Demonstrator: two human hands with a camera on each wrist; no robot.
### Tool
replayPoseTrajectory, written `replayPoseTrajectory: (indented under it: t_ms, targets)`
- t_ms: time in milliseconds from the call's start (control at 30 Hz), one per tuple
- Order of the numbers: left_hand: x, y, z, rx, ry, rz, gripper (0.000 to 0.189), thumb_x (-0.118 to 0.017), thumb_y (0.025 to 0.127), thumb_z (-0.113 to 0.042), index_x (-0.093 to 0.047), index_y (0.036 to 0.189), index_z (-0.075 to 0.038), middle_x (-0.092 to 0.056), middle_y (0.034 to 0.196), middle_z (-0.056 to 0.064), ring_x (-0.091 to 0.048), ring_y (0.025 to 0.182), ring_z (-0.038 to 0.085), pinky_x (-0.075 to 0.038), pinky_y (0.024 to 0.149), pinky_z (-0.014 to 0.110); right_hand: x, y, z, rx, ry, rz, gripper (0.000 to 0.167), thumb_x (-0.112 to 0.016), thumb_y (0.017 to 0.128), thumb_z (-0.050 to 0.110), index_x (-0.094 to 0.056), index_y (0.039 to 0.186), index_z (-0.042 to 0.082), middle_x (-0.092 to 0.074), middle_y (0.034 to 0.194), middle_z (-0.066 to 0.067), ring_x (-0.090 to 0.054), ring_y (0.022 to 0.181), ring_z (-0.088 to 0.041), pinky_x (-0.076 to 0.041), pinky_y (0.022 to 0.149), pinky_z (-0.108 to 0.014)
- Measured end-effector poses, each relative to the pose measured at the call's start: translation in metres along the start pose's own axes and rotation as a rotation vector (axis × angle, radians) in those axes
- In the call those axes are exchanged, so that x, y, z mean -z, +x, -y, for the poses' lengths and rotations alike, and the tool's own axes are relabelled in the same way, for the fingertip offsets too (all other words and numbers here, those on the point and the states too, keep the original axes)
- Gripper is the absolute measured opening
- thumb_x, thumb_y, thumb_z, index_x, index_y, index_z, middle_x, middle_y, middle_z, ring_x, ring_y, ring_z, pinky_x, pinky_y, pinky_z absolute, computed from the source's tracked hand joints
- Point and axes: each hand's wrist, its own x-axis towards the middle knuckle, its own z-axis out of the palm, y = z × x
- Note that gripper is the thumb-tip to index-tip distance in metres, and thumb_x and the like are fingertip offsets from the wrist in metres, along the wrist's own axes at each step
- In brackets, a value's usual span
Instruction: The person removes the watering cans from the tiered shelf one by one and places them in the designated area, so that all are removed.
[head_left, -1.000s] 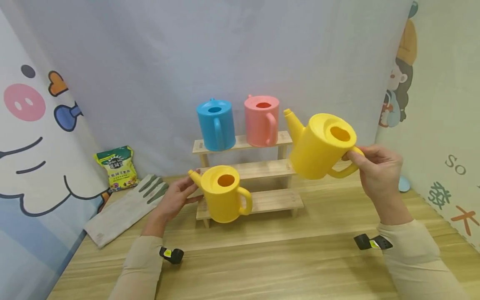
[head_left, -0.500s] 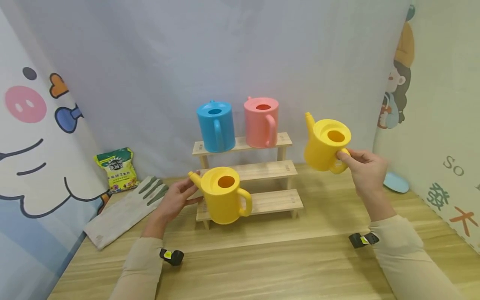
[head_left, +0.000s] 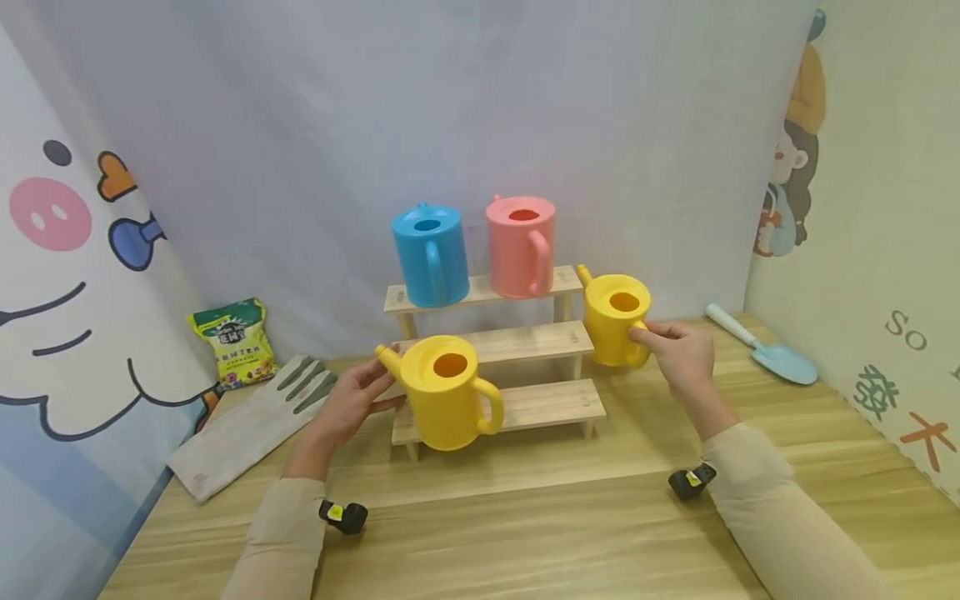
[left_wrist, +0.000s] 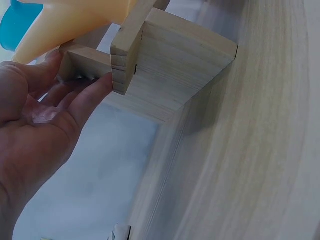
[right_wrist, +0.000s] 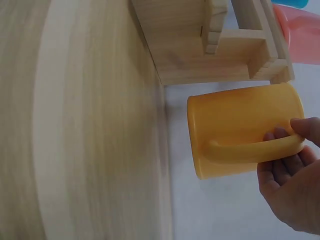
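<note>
A yellow plastic watering can (head_left: 606, 335), handle pinched in the right hand (head_left: 682, 357), has been lowered leftward — just right of the three-step wooden stand (head_left: 551, 404) gripped by the left hand (head_left: 351, 403) — the steps thus neared.

Head camera: faced the wooden rack (head_left: 536, 340), high in front, looking down. Left-wrist camera (head_left: 352, 517): nearer, faced its left end. Right-wrist camera (head_left: 686, 484): nearer, faced beside its right end. All shared the rack.

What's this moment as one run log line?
right hand: holds yellow watering can by handle | left hand: touches wooden stand | blue can, pink can: top shelf
</note>
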Motion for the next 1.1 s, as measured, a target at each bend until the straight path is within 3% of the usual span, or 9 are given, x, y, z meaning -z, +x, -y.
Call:
replayPoseTrajectory:
  t_ms: [333,700,933,1100]
  targets:
    - [-0.001,-0.001,0.000,-0.001,0.003,0.003,0.053,-0.050,0.107,-0.015,-0.033,0.154,0.002,-0.021,0.164,0.012,-0.031,0.144,0.037,-0.054,0.099,0.040,-0.018,0.006,-0.011,-0.062,-0.037,0.017,0.040,-0.084,0.083,0.025,-0.075,0.109,-0.005,-0.074,0.094,0.000,-0.058,0.088,-0.010,-0.050,0.074,-0.019]
    - [-0.001,-0.001,-0.001,0.013,0.004,-0.005,0.054,-0.051,0.107,-0.015,-0.033,0.155,-0.001,-0.024,0.163,0.012,-0.032,0.143,0.037,-0.054,0.098,0.040,-0.024,0.007,-0.010,-0.110,0.038,0.066,0.041,-0.083,0.085,0.022,-0.073,0.112,-0.007,-0.073,0.082,0.008,-0.062,0.087,-0.010,-0.057,0.076,-0.019]
    - [-0.001,-0.002,-0.002,0.007,0.016,-0.010,0.052,-0.051,0.107,-0.018,-0.038,0.153,0.000,-0.022,0.164,0.007,-0.032,0.144,0.035,-0.054,0.098,0.040,-0.024,0.007,-0.008,-0.094,-0.007,0.081,0.046,-0.081,0.087,0.029,-0.071,0.115,-0.005,-0.071,0.106,-0.008,-0.061,0.093,-0.015,-0.057,0.085,-0.026]
    - [-0.001,-0.002,-0.002,0.006,0.017,-0.016,0.052,-0.052,0.106,-0.017,-0.038,0.153,0.000,-0.021,0.165,0.007,-0.032,0.144,0.036,-0.054,0.098,0.040,-0.020,0.002,-0.003,-0.060,-0.040,0.017,0.052,-0.078,0.087,0.041,-0.072,0.114,-0.003,-0.069,0.113,-0.015,-0.059,0.099,-0.019,-0.049,0.080,-0.025]
